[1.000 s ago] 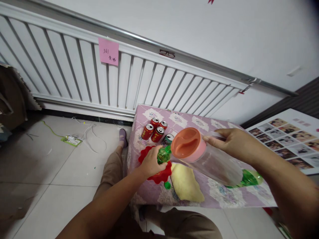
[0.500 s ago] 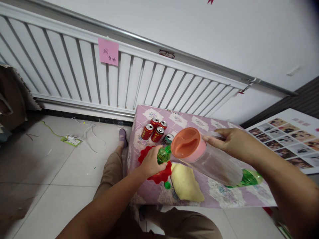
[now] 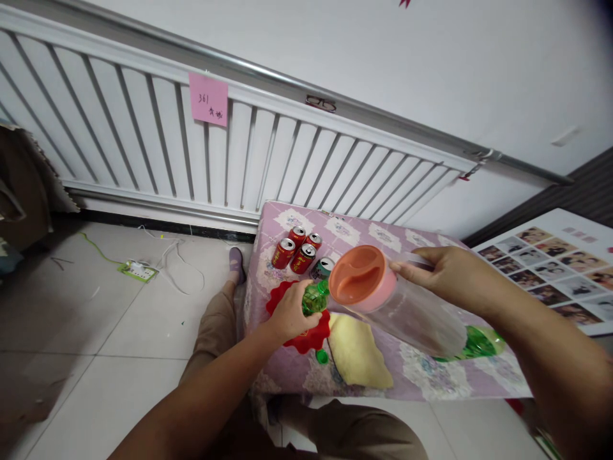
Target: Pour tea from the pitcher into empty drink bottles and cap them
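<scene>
In my left hand (image 3: 290, 313) is a green plastic bottle (image 3: 313, 299), upright over a red scalloped mat (image 3: 280, 295), with its uncapped-looking neck beside the pitcher's lid. My right hand (image 3: 438, 271) grips the handle of a clear pitcher (image 3: 412, 319) with an orange lid (image 3: 357, 275). The pitcher is tilted far over, its lid toward the bottle neck. Whether liquid runs between them I cannot tell. A small green cap (image 3: 322, 356) lies by the mat, left of a folded yellow cloth (image 3: 359, 351). Behind the pitcher's base lies another green bottle (image 3: 483, 342).
Several red drink cans (image 3: 302, 258) and a teal can (image 3: 322, 267) stand behind the bottle on the purple flowered tablecloth (image 3: 275, 377). A white radiator (image 3: 287, 153) runs along the wall. At right is a photo board (image 3: 550, 255); a power strip (image 3: 138, 271) with cables lies on the floor.
</scene>
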Demonstrator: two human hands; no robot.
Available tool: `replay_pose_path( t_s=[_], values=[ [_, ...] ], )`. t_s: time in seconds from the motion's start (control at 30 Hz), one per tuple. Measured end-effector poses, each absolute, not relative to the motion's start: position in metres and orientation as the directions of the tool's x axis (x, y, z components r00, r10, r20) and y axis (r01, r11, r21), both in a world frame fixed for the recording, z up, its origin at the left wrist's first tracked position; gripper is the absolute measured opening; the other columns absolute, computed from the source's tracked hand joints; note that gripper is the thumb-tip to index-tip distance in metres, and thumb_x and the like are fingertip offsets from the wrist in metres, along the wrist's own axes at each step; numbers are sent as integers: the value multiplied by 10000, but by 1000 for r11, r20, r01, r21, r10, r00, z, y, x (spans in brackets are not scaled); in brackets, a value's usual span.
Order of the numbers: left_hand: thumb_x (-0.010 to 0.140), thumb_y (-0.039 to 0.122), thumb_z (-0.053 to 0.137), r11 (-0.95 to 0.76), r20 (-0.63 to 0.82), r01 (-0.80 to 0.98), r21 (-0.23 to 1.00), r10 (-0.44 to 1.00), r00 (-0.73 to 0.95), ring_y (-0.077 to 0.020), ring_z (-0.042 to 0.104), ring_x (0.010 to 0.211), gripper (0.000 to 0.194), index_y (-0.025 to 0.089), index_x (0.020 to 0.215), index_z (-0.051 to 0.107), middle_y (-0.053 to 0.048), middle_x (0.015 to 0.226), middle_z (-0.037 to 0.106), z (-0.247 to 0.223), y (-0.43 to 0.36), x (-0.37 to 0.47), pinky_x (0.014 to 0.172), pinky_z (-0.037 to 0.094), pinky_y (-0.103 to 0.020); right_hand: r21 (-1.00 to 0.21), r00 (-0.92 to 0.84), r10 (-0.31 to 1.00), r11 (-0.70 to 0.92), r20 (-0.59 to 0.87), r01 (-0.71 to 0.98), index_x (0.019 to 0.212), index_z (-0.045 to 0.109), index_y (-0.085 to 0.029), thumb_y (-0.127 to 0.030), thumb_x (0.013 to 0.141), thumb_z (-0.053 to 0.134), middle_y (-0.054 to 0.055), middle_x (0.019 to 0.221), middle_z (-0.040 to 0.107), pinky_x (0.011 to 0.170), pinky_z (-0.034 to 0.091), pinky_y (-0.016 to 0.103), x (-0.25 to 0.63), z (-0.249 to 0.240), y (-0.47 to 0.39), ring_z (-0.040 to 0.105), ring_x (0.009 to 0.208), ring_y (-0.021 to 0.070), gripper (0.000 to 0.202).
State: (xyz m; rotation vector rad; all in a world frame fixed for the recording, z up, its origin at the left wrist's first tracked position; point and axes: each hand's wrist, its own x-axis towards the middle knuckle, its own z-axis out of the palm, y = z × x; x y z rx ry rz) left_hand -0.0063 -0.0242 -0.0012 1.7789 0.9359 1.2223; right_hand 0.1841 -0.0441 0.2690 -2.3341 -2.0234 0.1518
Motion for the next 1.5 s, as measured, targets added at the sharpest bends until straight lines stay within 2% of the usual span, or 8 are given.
replay_pose_path(
  t_s=[0.4, 0.7, 1.03, 1.5],
  values=[
    [690, 173, 737, -440, 388, 165, 883, 881, 270, -297, 532, 1243, 732, 212, 1344, 412, -129, 1322, 549, -1, -24, -7, 1081, 432, -487, -83, 160, 986, -164, -54, 983, 676, 624, -224, -849, 633, 493, 32, 609, 617, 594, 396, 333, 183, 270, -45, 542, 605, 204, 640],
    [688, 175, 744, -440, 390, 164, 883, 881, 268, -303, 534, 1240, 734, 211, 1343, 415, -132, 1319, 551, -1, -24, -7, 1083, 431, -487, -92, 142, 989, -146, -41, 985, 644, 586, -222, -849, 649, 495, 19, 572, 574, 575, 366, 321, 183, 269, -45, 506, 578, 183, 634],
    [695, 183, 736, -434, 380, 178, 883, 884, 273, -299, 542, 1228, 723, 193, 1340, 411, -144, 1310, 552, -2, -23, -6, 1071, 441, -482, -98, 147, 989, -149, -34, 984, 645, 585, -221, -892, 596, 488, 16, 567, 552, 566, 358, 312, 180, 271, -46, 493, 569, 179, 680],
    [694, 172, 729, -433, 381, 170, 885, 885, 268, -296, 539, 1232, 716, 201, 1338, 417, -138, 1313, 552, -2, -24, -6, 1072, 439, -476, -67, 142, 989, -144, -44, 987, 643, 582, -229, -832, 644, 491, 20, 577, 571, 582, 371, 325, 182, 270, -45, 496, 573, 183, 610]
  ],
)
